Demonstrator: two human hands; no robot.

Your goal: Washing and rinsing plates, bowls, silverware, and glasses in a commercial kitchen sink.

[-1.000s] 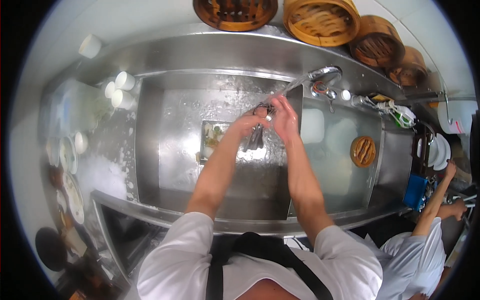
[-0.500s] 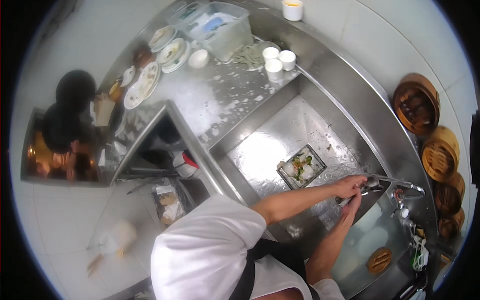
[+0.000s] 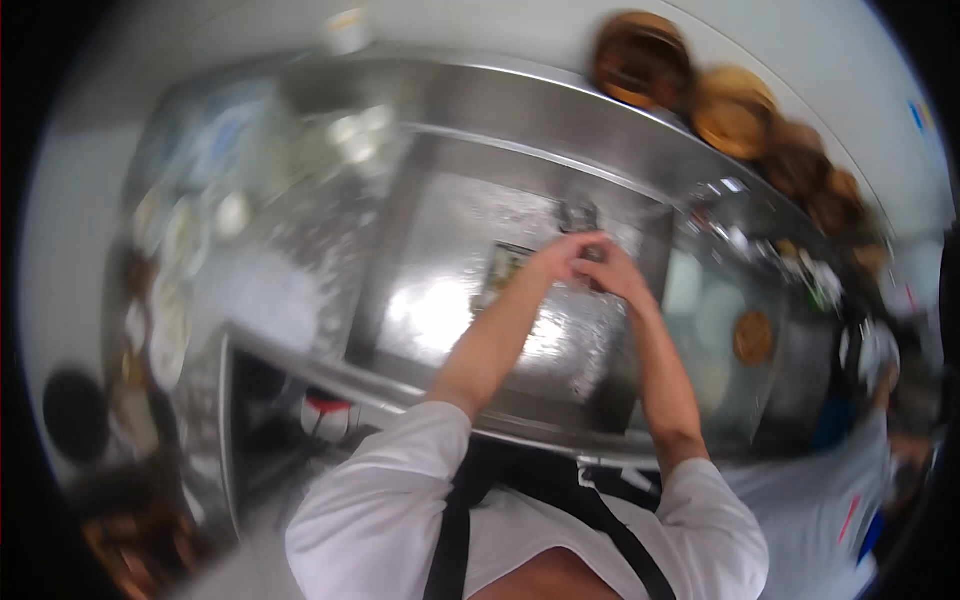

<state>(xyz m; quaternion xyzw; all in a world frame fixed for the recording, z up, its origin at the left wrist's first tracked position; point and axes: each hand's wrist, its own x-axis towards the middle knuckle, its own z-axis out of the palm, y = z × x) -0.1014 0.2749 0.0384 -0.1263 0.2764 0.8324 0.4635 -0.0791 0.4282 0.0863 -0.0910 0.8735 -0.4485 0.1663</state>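
Note:
My left hand and my right hand meet above the sink basin, fingers curled toward each other. A small dark or metallic thing seems to sit between them, but motion blur hides what it is. Just beyond the fingertips is a shiny grey shape, too smeared to name. A square dark-rimmed tray with food scraps stands on the basin floor, partly covered by my left forearm.
On the right, a second basin holds water and a round brown woven piece. Bamboo steamers line the back ledge. Used plates, white cups and a plastic tub crowd the left counter. A person's white sleeve shows at right.
The whole view has swung to the right and blurred. My hands have come away from the tap area and are now over the first basin. Another person's sleeve has come into view.

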